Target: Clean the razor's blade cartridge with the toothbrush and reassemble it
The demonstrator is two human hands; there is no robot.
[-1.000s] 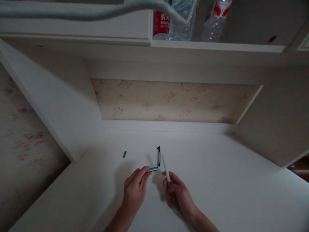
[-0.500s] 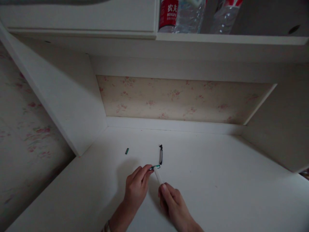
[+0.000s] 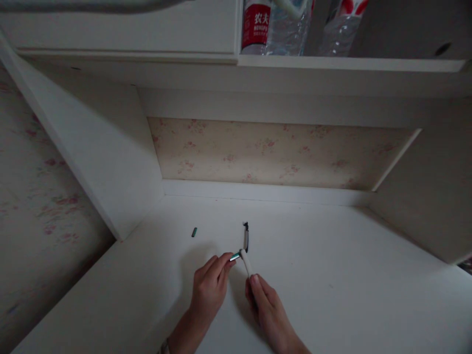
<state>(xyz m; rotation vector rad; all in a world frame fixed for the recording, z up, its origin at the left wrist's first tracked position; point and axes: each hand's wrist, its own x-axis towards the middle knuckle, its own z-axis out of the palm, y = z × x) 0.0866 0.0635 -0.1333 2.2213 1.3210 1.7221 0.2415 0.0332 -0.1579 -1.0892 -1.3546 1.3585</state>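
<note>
At lower centre, the left hand (image 3: 210,285) pinches a green-and-silver strip (image 3: 235,256); the right hand (image 3: 268,305) grips a white stick (image 3: 246,264).

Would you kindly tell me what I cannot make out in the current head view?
In the head view:
Near end of the green strip: hidden by the left hand.
Lower end of the white stick: hidden inside the right hand.
Tops of the bottles: cut off by the upper edge.
Fine details of the small green piece: too small to read.
</note>
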